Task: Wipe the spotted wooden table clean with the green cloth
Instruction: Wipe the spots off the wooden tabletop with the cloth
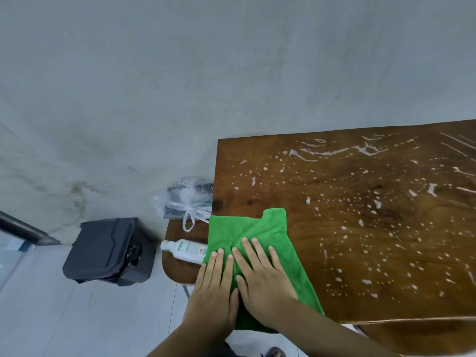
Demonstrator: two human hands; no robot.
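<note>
From my feed, a bare grey wall (180,73) fills the far half of the view, mottled with darker stains low on its left. Below it I see a pale tiled floor (77,318) with thin grout lines. A dark metal frame with glass (15,243) cuts in at the left edge. A black case (108,251) sits on the floor against the wall. Right of it stands a low wooden stool (180,269) carrying a clear plastic bag (188,199) and a white bottle (185,249) lying on its side. Light is soft and even.

Soft, even, rather dim light is cast throughout; faint glare is seen on the wooden table (360,228). Edges are bowed by wide-angle distortion, and detail is slightly softened.
</note>
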